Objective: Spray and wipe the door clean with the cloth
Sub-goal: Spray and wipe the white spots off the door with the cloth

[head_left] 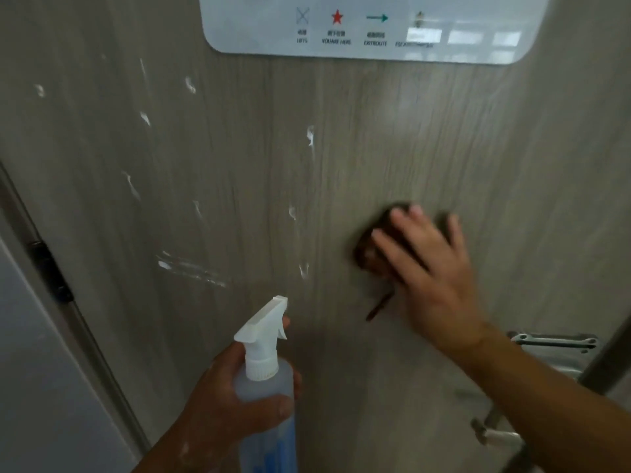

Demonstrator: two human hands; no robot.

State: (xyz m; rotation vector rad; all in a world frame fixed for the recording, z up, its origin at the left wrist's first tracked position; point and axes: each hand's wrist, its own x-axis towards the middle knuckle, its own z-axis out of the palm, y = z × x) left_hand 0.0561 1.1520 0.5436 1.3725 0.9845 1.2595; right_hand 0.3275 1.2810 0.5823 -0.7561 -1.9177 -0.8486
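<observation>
A grey wood-grain door point(239, 165) bears white foam streaks point(191, 268) at left, under a white rounded sign point(259, 35). The right hand point(430, 268), fingers straight and spread, presses a dark brown cloth point(370, 254) against it. The left hand point(218, 404) curls round a translucent spray bottle point(264, 387) holding bluish liquid.

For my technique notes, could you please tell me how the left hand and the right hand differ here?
The left hand grips the spray bottle, fingers curled round it; the right hand lies flat, fingers straight and spread, pressing the brown cloth to the door. The left hand sits lower in view, the right hand higher, right of the white streaks. Both are bare and each handles one tool.
</observation>
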